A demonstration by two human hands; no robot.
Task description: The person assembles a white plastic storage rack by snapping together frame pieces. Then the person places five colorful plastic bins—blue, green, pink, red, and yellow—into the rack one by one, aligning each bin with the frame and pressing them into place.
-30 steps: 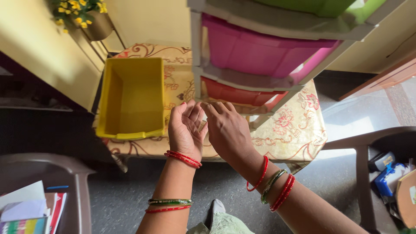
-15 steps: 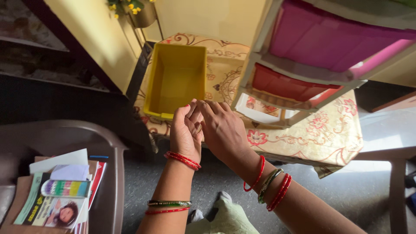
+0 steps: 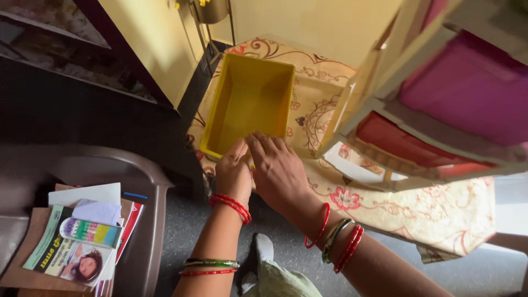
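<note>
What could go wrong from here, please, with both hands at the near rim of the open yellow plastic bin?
The yellow plastic bin sits near the front edge of the floral-cloth table; the left hand and right hand could tip it off. The plastic drawer tower stands beside the bin and could be knocked.

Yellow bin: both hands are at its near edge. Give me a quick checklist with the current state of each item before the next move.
1. Yellow bin empty inside: ok, no contents visible.
2. Yellow bin resting on the patterned tablecloth: ok, it sits flat beside the drawer unit.
3. Left hand at the bin's near rim: ok, fingers reach the edge; a closed grip cannot be told.
4. Right hand at the same rim: ok, fingers spread over the edge; grip cannot be told.
5. Anything held in the hands: cannot tell, palms face away.
6. Chair with papers apart from the bin: ok.
</note>
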